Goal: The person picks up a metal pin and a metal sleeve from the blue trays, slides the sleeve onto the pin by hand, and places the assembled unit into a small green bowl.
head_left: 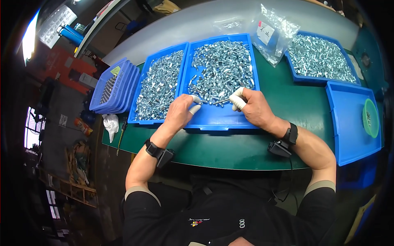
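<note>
Both of my hands are over the front part of a blue tray [221, 121] heaped with small shiny metal parts [221, 67]. White finger covers wrap the thumb and fingertips of each hand. My left hand [180, 110] is closed in a pinch at the tray's left side, with what looks like a small metal part at its fingertips, mostly hidden. From the closed fingers of my right hand [256, 108], a slim metal rod [222, 101] points left toward the left fingertips. I cannot tell whether the rod touches the part.
A second blue tray [130, 117] of metal parts adjoins on the left, beside stacked blue baskets [123, 92] and a white cloth [111, 126]. A clear plastic bag [271, 45] lies behind. Rightward are another filled tray [324, 81] and a blue tray [349, 135] holding a green bowl [370, 131].
</note>
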A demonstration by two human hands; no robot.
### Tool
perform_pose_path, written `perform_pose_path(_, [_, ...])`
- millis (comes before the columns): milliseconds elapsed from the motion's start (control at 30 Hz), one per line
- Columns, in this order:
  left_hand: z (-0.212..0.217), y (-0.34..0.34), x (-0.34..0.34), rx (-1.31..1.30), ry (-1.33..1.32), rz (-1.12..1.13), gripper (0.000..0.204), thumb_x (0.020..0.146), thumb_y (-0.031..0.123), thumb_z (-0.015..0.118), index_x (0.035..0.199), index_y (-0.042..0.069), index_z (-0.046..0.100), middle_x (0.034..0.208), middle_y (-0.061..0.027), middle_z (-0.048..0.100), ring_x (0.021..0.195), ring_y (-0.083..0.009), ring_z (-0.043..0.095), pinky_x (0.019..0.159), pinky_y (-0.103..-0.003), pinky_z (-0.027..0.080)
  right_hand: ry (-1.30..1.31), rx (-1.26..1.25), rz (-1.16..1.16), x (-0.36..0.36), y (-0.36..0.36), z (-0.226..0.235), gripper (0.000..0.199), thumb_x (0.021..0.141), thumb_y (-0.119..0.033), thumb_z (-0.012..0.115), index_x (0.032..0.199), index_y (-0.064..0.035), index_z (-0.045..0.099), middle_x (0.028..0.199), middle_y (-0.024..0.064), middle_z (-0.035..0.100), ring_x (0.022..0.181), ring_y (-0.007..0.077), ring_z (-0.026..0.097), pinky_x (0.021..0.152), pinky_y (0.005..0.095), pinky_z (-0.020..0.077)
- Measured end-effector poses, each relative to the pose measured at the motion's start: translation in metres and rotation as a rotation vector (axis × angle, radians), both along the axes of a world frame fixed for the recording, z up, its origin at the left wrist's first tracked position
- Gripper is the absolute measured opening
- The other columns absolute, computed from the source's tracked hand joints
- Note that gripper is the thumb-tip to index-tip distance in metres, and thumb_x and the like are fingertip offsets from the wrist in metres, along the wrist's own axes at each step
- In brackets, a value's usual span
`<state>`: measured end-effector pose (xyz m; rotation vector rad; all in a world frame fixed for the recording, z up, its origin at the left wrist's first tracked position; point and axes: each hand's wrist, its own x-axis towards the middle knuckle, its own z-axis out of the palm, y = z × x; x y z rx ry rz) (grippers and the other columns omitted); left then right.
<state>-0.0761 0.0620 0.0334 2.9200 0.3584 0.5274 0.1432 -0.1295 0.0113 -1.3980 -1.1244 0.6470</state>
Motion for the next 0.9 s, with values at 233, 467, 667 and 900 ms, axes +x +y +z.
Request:
perform_pose_path(233, [0.013,-0.038,0.018,-0.203,-0.139,-0.054,0.021,0.085,0.004,0.081,0.102,0.004,0.07,0.097,-0.0105,0.071,0.09,-0.0282,0.07,0.077,-0.037,0.055,-0.037,0.039,-0.006,0.001,-0.001,-0.003,0.025,0.1,-0.022,0.069,0.093,0.0015,0.07,0.076,0.0086,0.073,0.066,0.0142,0.066,0.06,0.0341,0.0502])
perform_pose_path(467, [0.01,-0.04,0.024,-0.068,-0.196,-0.097,0.021,0.081,0.005,0.083,0.099,0.006,0.07,0.089,-0.0097,0.068,0.084,-0.0305,0.066,0.074,-0.041,0.053,-0.1,-0.031,-0.01,-0.001,-0.001,0.002,0.02,0.101,-0.018,0.069,0.097,0.0021,0.07,0.079,0.0052,0.072,0.073,0.0104,0.065,0.067,0.0288,0.0513])
perform_pose_path(667, [0.004,-0.043,0.03,-0.072,-0.181,-0.067,0.02,0.082,0.007,0.082,0.098,0.008,0.07,0.087,-0.0097,0.066,0.084,-0.031,0.064,0.074,-0.042,0.052,-0.329,0.053,-0.067,-0.006,-0.005,0.003,0.019,0.101,-0.018,0.069,0.099,0.0003,0.072,0.077,0.0073,0.072,0.071,0.0117,0.067,0.064,0.0304,0.0519])
perform_pose_path(900, [-0.01,-0.049,0.04,-0.278,-0.321,-0.086,0.022,0.083,0.004,0.082,0.102,0.006,0.071,0.093,-0.0101,0.069,0.089,-0.0291,0.067,0.078,-0.039,0.054,-0.115,-0.036,-0.038,-0.002,-0.002,0.0,0.024,0.101,-0.022,0.066,0.095,-0.0003,0.073,0.073,0.011,0.072,0.065,0.0188,0.069,0.061,0.0347,0.052])
